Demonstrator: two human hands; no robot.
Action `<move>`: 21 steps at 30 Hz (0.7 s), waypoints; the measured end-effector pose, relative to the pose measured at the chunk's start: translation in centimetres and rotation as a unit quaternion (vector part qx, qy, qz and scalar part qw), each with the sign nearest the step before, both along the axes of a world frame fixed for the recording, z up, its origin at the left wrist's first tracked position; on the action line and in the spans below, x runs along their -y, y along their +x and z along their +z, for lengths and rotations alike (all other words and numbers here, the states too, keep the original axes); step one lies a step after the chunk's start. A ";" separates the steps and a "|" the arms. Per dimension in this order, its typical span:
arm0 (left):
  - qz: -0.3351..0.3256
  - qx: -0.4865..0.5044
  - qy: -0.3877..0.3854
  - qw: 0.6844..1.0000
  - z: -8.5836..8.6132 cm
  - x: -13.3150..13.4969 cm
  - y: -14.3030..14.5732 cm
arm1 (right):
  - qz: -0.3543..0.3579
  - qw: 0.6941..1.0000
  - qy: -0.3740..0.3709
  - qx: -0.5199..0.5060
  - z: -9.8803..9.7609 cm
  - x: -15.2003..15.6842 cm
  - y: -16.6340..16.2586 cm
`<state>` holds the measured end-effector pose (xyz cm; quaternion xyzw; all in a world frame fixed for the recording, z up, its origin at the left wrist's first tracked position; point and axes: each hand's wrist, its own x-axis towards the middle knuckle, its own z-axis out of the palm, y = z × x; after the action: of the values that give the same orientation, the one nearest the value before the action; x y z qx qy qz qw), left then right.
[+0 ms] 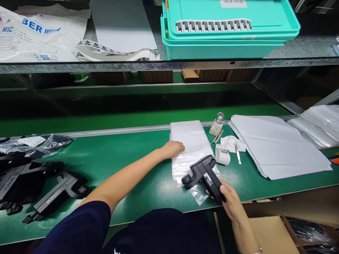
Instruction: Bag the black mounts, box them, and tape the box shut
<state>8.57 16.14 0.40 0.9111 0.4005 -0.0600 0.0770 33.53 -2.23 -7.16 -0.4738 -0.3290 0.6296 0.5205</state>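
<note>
My right hand [230, 197] grips a black plastic bracket-like part [208, 178] by its near end. A small white label is on the part, and its curved arm points away from me, above the near end of a stack of clear plastic bags [190, 134]. My left hand [173, 149] rests on the left side of that stack, fingers curled in and closed on the top plastic bag; the fingertips are partly hidden. A similar black part marked BOSCH [57, 195] lies on the green table left of my left arm.
More black parts [16, 180] and a bagged one sit far left. Right of the bags are a roll of labels [222, 155], tweezers [237, 152], a small bottle [217, 125] and white sheets [280, 144]. A shelf above holds a teal box [227, 51]. An open carton [272, 233] stands lower right.
</note>
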 end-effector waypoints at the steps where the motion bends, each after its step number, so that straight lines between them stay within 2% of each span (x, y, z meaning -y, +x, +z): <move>1: -0.008 -0.003 0.001 1.000 0.0 0.2 -0.1 | 0.033 0.999 -0.003 -0.005 0.6 -0.5 -0.7; 4: -0.014 -0.001 0.011 1.000 -0.1 1.1 -0.3 | 0.129 0.992 0.001 -0.013 1.6 -1.9 -2.9; 6: -0.001 0.002 0.028 1.000 -0.4 1.8 -0.5 | 0.165 0.986 0.005 -0.015 1.7 -2.6 -4.0; 9: 0.013 0.009 0.057 0.998 -0.6 2.1 -1.0 | 0.175 0.985 0.000 -0.016 1.4 -3.0 -4.8; 11: 0.028 0.015 0.081 0.996 -0.1 1.8 -2.0 | 0.172 0.985 0.002 -0.011 1.2 -3.0 -4.7; 14: 0.102 0.030 0.138 0.985 1.9 1.0 -5.4 | 0.168 0.986 0.010 0.002 1.2 -2.8 -3.9; 16: 0.172 0.075 0.230 0.955 3.3 1.2 -8.8 | 0.160 0.987 0.011 0.013 1.1 -2.5 -3.2; 17: 0.197 0.113 0.295 0.928 3.7 1.8 -10.6 | 0.154 0.988 0.008 0.018 1.0 -2.3 -2.9; 19: 0.202 0.161 0.377 0.890 3.7 3.7 -13.8 | 0.138 0.990 -0.005 0.021 0.7 -2.0 -2.3; 20: 0.188 0.167 0.380 0.890 3.1 5.0 -15.0 | 0.129 0.991 -0.015 0.020 0.6 -2.0 -2.1; 21: 0.175 0.159 0.354 0.905 2.2 6.3 -15.9 | 0.123 0.992 -0.025 0.017 0.5 -2.0 -2.1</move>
<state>-7.29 9.85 2.64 0.7909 0.5310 0.2458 -0.1790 31.46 -0.26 -6.65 -0.4531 -0.3780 0.6886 0.4216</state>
